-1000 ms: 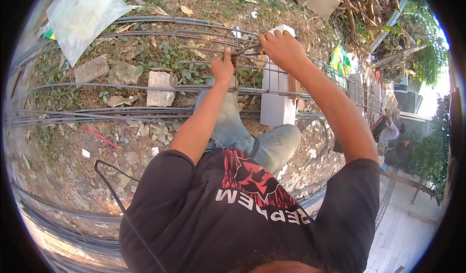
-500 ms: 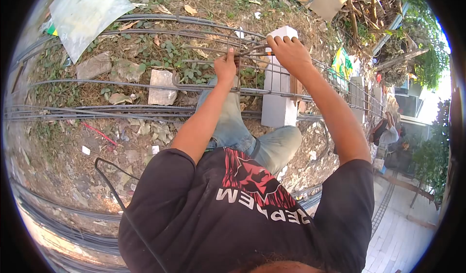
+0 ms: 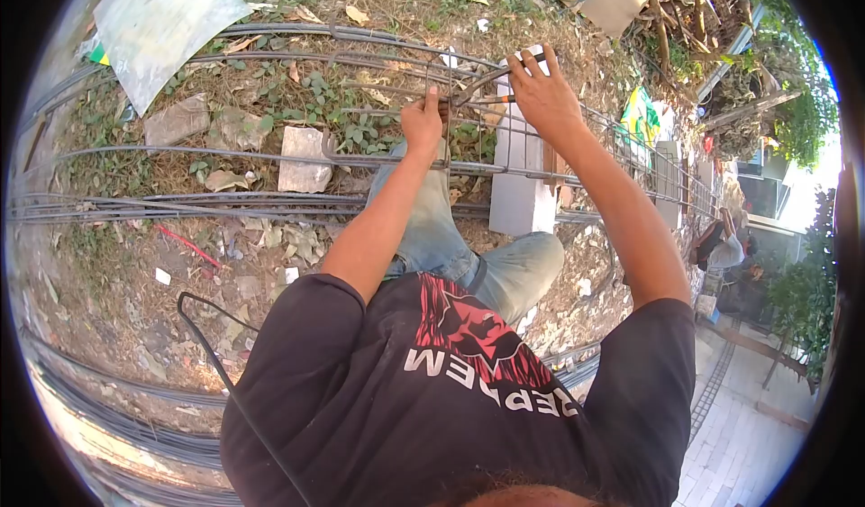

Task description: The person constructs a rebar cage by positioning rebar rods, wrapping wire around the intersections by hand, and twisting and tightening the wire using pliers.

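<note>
Tying pincers (image 3: 472, 93) with dark handles are in my right hand (image 3: 546, 100), their handles spread and the fingers partly stretched along them. The jaws are at a crossing of the rebar cage (image 3: 505, 169), by a thin upright stirrup (image 3: 446, 142). My left hand (image 3: 422, 125) is closed just left of that crossing, thumb raised and fingers curled against the steel. Whatever lies inside its grip is hidden. A pale block (image 3: 518, 203) stands beneath the cage under my right forearm.
Long loose bars (image 3: 225, 208) run across the ground by my legs. Broken concrete pieces (image 3: 305, 158), leaves and a pale sheet (image 3: 160, 25) lie to the left. Another person (image 3: 721, 244) is beside the cage's far right end. More bars (image 3: 135, 430) lie at lower left.
The pincers' handles have spread apart, and my right hand's fingers have loosened from a tighter fist. My left hand stays at nearly the same spot.
</note>
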Demonstrator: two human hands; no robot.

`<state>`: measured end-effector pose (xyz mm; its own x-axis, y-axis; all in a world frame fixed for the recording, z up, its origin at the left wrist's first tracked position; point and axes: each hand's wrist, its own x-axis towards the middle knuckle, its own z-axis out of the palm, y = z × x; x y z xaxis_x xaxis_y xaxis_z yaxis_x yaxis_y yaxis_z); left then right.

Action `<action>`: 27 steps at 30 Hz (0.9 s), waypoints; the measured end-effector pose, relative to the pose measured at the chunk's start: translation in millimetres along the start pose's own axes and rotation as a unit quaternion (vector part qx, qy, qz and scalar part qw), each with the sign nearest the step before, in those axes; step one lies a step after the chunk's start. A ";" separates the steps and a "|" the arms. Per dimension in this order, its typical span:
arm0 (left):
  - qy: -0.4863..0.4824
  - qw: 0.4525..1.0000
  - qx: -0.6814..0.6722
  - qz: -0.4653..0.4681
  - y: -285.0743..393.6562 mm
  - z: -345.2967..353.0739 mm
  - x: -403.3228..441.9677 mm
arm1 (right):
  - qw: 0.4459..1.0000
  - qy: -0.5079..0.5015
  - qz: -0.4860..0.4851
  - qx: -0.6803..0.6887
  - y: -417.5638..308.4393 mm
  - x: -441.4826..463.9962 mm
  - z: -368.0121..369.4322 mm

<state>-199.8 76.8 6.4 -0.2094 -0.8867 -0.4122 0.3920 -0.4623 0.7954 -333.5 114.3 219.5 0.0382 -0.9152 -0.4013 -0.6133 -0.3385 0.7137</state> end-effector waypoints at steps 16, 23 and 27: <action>0.000 1.000 0.001 -0.009 6.8 0.4 -4.7 | 0.994 0.101 0.023 -0.019 -3.6 -1.4 21.5; 0.005 1.000 0.020 -0.009 6.2 -0.4 -4.6 | 0.996 0.072 0.035 -0.024 -3.4 -3.3 17.0; 0.001 1.000 -0.004 -0.013 5.2 0.9 -4.5 | 0.997 0.049 0.046 -0.027 -5.1 -0.6 8.7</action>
<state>-197.6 78.5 12.8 -0.2179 -0.8744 -0.4336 0.3938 -0.4853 0.7806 -337.2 118.5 211.1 0.0611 -0.9591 -0.2763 -0.5740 -0.2602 0.7764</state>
